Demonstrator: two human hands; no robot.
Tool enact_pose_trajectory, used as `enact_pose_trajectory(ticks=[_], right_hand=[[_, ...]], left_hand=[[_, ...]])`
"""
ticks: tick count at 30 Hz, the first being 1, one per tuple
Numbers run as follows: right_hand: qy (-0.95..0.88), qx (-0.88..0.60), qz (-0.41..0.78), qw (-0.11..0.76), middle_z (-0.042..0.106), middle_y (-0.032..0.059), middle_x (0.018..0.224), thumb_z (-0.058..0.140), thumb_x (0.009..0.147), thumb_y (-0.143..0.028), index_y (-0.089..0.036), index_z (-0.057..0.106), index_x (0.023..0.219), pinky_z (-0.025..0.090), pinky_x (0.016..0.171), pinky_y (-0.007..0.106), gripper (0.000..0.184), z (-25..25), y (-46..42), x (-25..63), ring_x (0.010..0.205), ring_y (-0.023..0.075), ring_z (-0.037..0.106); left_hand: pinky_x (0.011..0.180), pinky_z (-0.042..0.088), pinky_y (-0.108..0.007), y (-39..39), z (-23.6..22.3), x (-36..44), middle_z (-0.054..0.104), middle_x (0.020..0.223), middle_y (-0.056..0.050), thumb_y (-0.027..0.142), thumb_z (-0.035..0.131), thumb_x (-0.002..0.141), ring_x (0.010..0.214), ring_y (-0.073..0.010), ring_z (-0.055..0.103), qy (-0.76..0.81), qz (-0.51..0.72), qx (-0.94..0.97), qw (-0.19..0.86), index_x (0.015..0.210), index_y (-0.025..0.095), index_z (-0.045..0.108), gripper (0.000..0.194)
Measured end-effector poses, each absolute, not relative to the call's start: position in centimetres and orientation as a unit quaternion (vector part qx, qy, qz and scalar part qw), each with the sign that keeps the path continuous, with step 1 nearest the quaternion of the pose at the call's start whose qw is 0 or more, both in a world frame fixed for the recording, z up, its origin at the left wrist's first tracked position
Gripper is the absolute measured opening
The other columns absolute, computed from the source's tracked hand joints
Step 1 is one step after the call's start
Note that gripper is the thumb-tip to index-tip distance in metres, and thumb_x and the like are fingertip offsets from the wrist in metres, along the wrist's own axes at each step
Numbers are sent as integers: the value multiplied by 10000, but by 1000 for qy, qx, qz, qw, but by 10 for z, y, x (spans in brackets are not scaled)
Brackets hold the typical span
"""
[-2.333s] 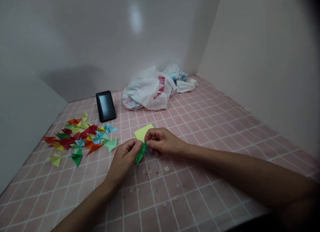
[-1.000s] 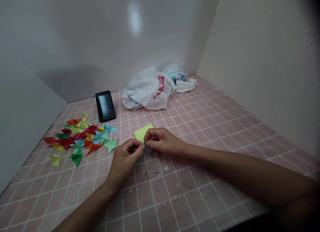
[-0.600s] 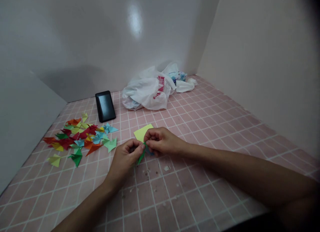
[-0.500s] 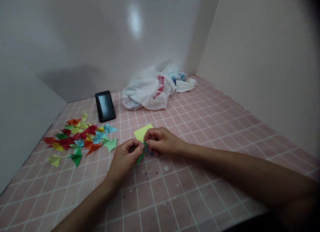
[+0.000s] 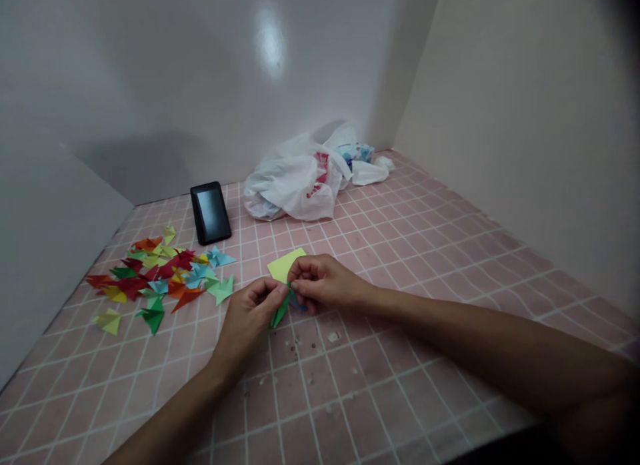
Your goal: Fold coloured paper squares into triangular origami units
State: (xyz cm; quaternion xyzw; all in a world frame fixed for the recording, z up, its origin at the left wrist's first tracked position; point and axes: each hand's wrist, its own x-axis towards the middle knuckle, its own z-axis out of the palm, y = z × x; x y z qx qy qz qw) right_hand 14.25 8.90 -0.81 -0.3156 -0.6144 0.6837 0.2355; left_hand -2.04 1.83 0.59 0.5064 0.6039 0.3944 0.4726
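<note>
since the green folded paper [image 5: 280,315] seems to need steadying from both sides, the left hand [image 5: 247,325] and right hand [image 5: 323,285] pinch it at frame centre, just below a yellow paper square [image 5: 284,265], with colored origami pieces [image 5: 150,275] heaped to the left.

The left hand [image 5: 245,320] and right hand [image 5: 321,285] pinch a folded green paper piece [image 5: 281,313] beside a yellow paper square [image 5: 282,265].

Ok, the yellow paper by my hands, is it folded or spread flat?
Spread flat: the yellow paper lies smooth on the pink grid mat, no creases showing, though your right hand hides its lower part.
</note>
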Motion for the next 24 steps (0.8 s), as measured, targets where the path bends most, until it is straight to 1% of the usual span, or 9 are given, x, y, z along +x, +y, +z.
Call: enact_pose_trajectory(ticks=[3, 6, 15, 21, 24], right_hand=[[-618, -317, 679, 235, 587, -71, 552, 518, 780, -46, -172, 555, 781, 416, 383, 154, 132, -9, 87, 142, 395, 63, 540], [-624, -316, 674, 239, 585, -70, 552, 522, 768, -50, -174, 556, 778, 417, 387, 158, 129, -9, 86, 142, 402, 66, 543], [-635, -328, 654, 248, 583, -63, 537, 525, 765, -57, -169, 550, 752, 407, 385, 152, 116, -8, 85, 142, 401, 63, 536], [-634, -331, 652, 252, 593, -57, 548, 520, 773, -70, -172, 547, 761, 410, 377, 159, 106, -9, 86, 143, 397, 69, 537], [-630, -336, 652, 255, 586, -63, 538, 532, 777, -79, -173, 550, 762, 408, 375, 156, 96, -8, 85, 143, 392, 68, 534]], left_hand=[[563, 336, -238, 18, 5, -21, 566, 668, 6, 464, 590, 847, 609, -126, 437, 604, 396, 508, 469, 717, 167, 662, 332], [561, 327, -240, 18, 4, -22, 556, 654, 10, 445, 601, 846, 607, -124, 426, 608, 390, 514, 463, 697, 167, 658, 320], [640, 388, -256, 19, 3, -22, 629, 720, -4, 379, 620, 828, 690, -148, 515, 612, 394, 539, 424, 731, 178, 690, 234], [633, 397, -253, 20, 1, -23, 640, 728, -2, 398, 615, 836, 684, -145, 522, 601, 395, 550, 425, 762, 180, 694, 243], [634, 402, -253, 20, 2, -22, 641, 728, -1, 389, 630, 818, 684, -145, 533, 603, 393, 550, 423, 767, 175, 686, 226]])
